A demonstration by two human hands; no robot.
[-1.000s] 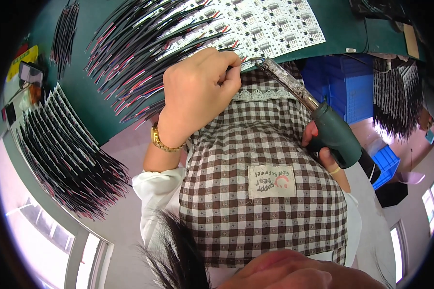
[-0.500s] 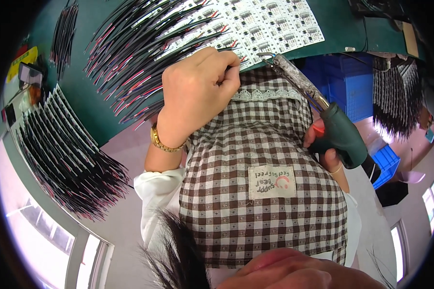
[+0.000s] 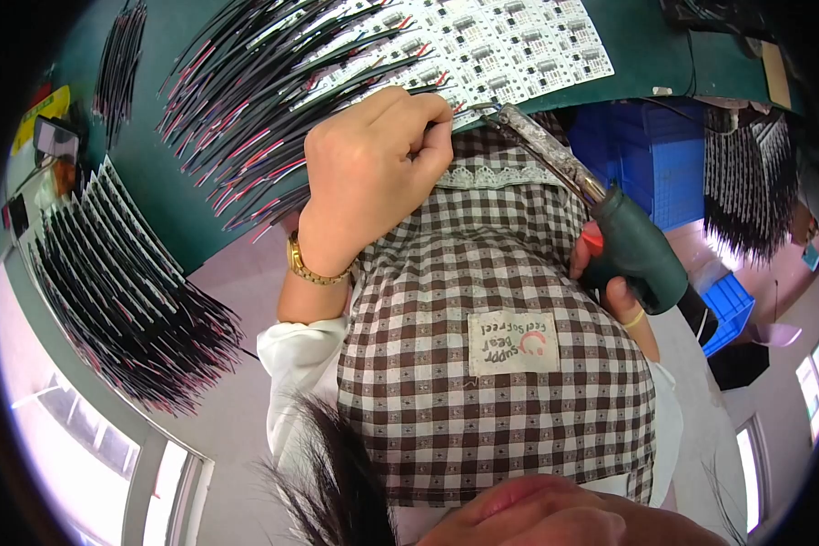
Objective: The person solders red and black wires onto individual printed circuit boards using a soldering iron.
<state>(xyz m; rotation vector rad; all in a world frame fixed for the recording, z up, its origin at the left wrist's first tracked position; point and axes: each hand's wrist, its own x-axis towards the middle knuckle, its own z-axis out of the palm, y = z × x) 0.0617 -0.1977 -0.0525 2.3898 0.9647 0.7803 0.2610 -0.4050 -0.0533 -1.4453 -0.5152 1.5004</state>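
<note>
My left hand [image 3: 373,159] is closed in a pinch at the near edge of a white circuit board panel [image 3: 528,55]. Its fingertips are partly hidden, but a thin red wire end [image 3: 457,107] pokes out just past them, from what looks like a black cable. In my right hand [image 3: 621,300], fingers wrapped round the green grip, is a gun-shaped soldering iron [image 3: 644,250] with a red trigger. Its metal barrel slants up and left, putting the tip by the panel's near edge, just right of my left fingers. Rows of black cables [image 3: 255,118] with coloured ends lie across the panel's left part.
A stack of wired board strips [image 3: 127,282] hangs over the left table edge, with a cable bundle [image 3: 121,68] behind it on the green table [image 3: 182,227]. At right are blue crates [image 3: 673,168] and another hanging bunch of wired strips [image 3: 748,187].
The soldering iron has shifted slightly left in my right hand, bringing its tip closer to my left fingers and over the panel's edge. My left hand stays almost still.
</note>
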